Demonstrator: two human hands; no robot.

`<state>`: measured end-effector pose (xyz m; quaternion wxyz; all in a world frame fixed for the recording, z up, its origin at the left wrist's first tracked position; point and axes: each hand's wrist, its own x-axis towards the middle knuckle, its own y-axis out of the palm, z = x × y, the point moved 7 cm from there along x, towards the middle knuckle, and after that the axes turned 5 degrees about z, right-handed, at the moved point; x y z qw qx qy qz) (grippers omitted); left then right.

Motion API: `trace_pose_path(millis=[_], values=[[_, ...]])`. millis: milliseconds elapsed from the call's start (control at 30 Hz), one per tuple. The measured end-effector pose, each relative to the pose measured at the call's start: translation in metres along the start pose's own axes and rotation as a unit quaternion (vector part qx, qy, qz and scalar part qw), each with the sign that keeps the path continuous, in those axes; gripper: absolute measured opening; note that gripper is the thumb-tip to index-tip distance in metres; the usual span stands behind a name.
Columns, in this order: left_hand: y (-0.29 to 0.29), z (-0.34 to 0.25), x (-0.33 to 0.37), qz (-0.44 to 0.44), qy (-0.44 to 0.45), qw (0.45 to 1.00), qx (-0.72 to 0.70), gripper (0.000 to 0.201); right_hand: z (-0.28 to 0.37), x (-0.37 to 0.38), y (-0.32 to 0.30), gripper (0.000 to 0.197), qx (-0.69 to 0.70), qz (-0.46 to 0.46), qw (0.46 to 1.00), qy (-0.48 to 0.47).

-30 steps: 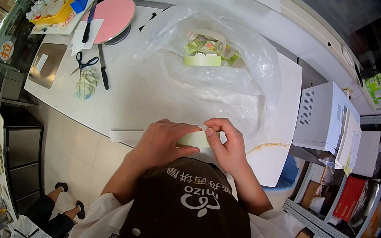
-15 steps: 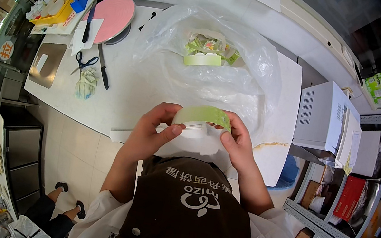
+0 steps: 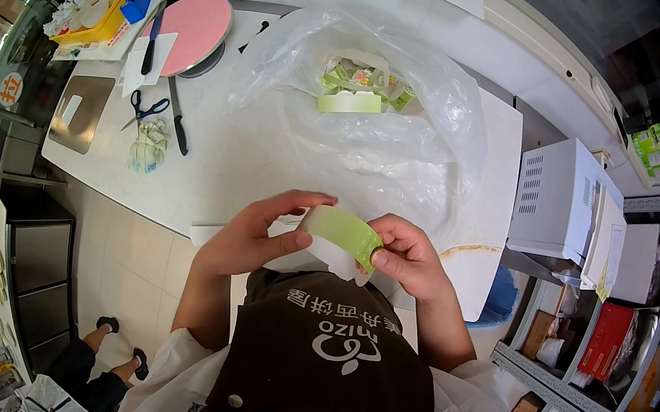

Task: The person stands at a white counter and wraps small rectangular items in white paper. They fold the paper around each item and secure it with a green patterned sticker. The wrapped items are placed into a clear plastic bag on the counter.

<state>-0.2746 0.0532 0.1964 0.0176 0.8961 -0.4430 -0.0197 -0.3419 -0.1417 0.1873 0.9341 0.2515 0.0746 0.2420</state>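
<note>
My left hand [image 3: 255, 236] and my right hand [image 3: 415, 263] hold a curved green paper band [image 3: 341, 228] between them, just above the table's near edge. Its outer face is pale green, and a white, uneven edge shows underneath. Thumb and fingers of my right hand pinch the right end, which tilts downward. At the left end, my left thumb presses the near side while the fingers reach behind, partly hidden. Beyond my hands, a similar green band [image 3: 350, 103] lies on a large clear plastic bag [image 3: 276, 113], beside several green-and-white printed paper pieces [image 3: 402, 96].
On the left of the white table [image 3: 213, 159] are a pink turntable [image 3: 195, 32], scissors [image 3: 149, 106], a knife [image 3: 178, 119] and a crumpled cloth [image 3: 150, 147]. A white appliance [image 3: 554, 201] stands at the right, near shelving [image 3: 566, 399]. Another person's legs [image 3: 103, 385] show lower left.
The band has come slightly nearer to me and tipped, its right end now lower. My right hand has changed from supporting that end to pinching it. My left hand has shifted a little left.
</note>
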Motion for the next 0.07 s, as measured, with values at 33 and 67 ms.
trace_pose_path(millis=[33, 67], values=[[-0.0015, -0.0045, 0.0006, -0.02, 0.011, 1.0, 0.004, 0.054, -0.0004, -0.0006, 0.0002, 0.032, 0.004, 0.002, 1.0, 0.002], [-0.0018, -0.0103, 0.0018, -0.04, 0.022, 0.999, 0.009, 0.056, -0.0004, -0.0007, 0.0001, 0.032, 0.004, 0.001, 1.0, 0.002]])
